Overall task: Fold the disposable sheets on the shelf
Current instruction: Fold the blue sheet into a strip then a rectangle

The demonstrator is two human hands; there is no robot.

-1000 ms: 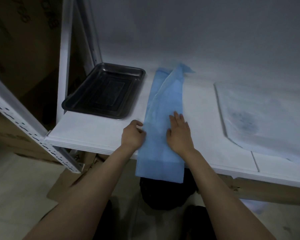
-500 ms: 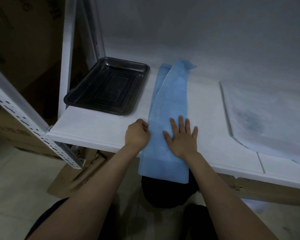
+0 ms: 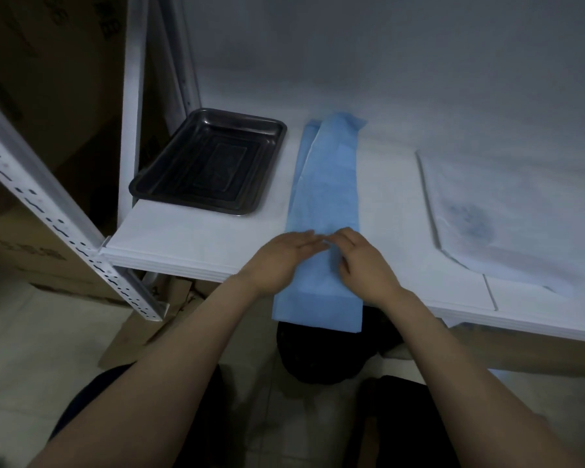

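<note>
A blue disposable sheet [image 3: 328, 184], folded into a long narrow strip, lies across the white shelf [image 3: 190, 241] from the back wall to the front edge, where its near end hangs over. My left hand [image 3: 277, 261] lies flat on the strip's left side, fingers stretched toward the middle. My right hand [image 3: 365, 265] rests on the strip's right side with fingers curled down onto the fabric. The fingertips of both hands nearly meet at the strip's centre. A second, white sheet [image 3: 507, 217] lies flat on the right of the shelf.
A black metal tray [image 3: 169, 184] sits at the shelf's back left. A perforated white upright [image 3: 65, 231] of the rack stands at the left front. Cardboard boxes [image 3: 21, 251] are stacked behind and below it. A dark bag [image 3: 321, 359] sits under the shelf.
My left hand opened from a fist at the strip's left edge and slid onto the sheet. My right hand's flat fingers curled. Both hands moved together over the middle.
</note>
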